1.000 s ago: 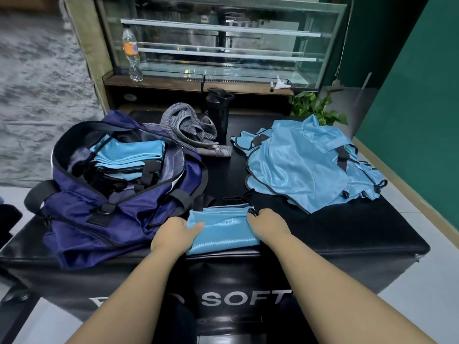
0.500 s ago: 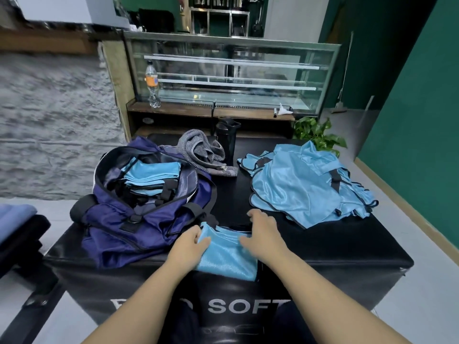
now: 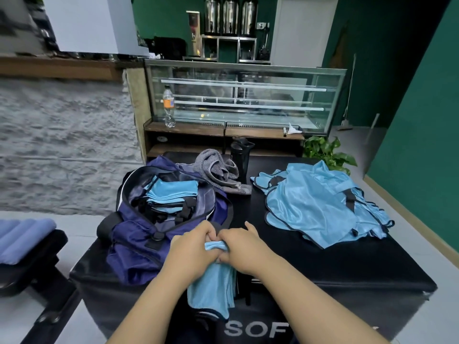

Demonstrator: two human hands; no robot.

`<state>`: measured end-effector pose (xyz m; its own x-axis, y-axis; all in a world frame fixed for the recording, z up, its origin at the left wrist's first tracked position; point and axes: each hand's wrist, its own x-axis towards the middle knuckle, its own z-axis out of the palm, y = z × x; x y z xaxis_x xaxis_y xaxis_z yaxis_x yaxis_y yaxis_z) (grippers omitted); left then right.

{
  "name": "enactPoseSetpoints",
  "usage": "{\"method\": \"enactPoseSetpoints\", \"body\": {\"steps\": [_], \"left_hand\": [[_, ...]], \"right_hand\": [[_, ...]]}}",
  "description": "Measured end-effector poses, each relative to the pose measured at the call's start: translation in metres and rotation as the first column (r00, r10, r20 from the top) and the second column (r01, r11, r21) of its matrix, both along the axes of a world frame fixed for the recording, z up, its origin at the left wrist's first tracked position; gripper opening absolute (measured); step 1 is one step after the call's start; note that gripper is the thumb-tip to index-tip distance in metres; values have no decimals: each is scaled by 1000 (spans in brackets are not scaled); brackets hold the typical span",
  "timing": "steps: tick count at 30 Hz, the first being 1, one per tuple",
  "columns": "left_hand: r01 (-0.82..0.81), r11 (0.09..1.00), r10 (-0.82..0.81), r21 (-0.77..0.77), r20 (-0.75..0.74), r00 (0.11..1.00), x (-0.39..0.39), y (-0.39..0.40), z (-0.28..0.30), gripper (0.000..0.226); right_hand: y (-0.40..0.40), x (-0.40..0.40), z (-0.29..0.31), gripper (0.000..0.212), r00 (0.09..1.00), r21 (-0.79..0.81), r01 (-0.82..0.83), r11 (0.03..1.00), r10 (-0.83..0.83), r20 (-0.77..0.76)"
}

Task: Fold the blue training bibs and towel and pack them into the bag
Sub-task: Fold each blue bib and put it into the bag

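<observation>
Gripping folded bib (image 3: 211, 286) — left hand (image 3: 191, 247), right hand (image 3: 242, 249); fingers mostly hidden.

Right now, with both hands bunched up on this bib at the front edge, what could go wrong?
The folded bib is gripped only at its top by the left hand and right hand; the rest hangs over the table edge, so the fold may fall open.

The bag already holds a stack of bibs amid loose black straps; pushing this one in could topple the stack.
</observation>
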<state>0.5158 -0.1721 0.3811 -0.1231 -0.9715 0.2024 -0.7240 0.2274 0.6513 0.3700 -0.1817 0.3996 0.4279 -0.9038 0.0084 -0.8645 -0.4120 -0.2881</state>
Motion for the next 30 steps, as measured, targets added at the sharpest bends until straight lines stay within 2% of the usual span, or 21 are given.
{"method": "enactPoseSetpoints", "body": {"steps": [3, 6, 8, 11, 12, 14, 16, 18, 20, 22, 28, 30], "left_hand": [[15, 1000, -9, 21, -231, 973, 18, -9, 5, 30], [28, 999, -20, 23, -298, 954, 40, -23, 4, 31], [61, 996, -45, 63, -238, 970, 57, -34, -1, 33], [146, 973, -143, 177, -33, 989, 83, -48, -4, 44], [185, 960, -188, 212, -4, 982, 90, -54, -4, 44], [216, 940, -220, 264, -13, 975, 103, -67, 0, 19], [183, 939, -174, 291, -57, 983, 115, -85, 10, 11], [97, 937, -52, 335, -141, 989, 125, -105, 20, 8], [-18, 930, 94, 368, -188, 978, 133, -127, 27, 10], [-154, 937, 215, 314, -168, 962, 138, -152, 28, 16], [-450, 886, 459, 113, -74, 885, 143, -222, 22, 28], [-493, 868, 496, 53, -40, 868, 139, -236, 19, 22]], "right_hand": [[-11, 4, 6, 20, 988, -25, 30, 999, -26, 154], [-26, 7, 11, 20, 917, 80, 75, 994, -101, 385], [-37, 8, 15, 19, 821, 155, 92, 984, -163, 547], [-54, 8, 17, 17, 623, 240, 132, 962, -269, 735], [-60, 8, 15, 14, 559, 283, 147, 948, -316, 767], [-74, 9, 5, 18, 462, 379, 161, 911, -409, 787], [-86, 14, -7, 27, 390, 474, 171, 864, -501, 773], [-97, 22, -16, 31, 338, 523, 192, 830, -556, 759], [-110, 33, -21, 40, 315, 528, 243, 814, -581, 751], [-127, 46, -27, 44, 330, 508, 305, 806, -590, 737], [-186, 89, -32, 7, 348, 510, 359, 782, -619, 704], [-202, 102, -34, 18, 386, 494, 377, 783, -618, 685]]}}
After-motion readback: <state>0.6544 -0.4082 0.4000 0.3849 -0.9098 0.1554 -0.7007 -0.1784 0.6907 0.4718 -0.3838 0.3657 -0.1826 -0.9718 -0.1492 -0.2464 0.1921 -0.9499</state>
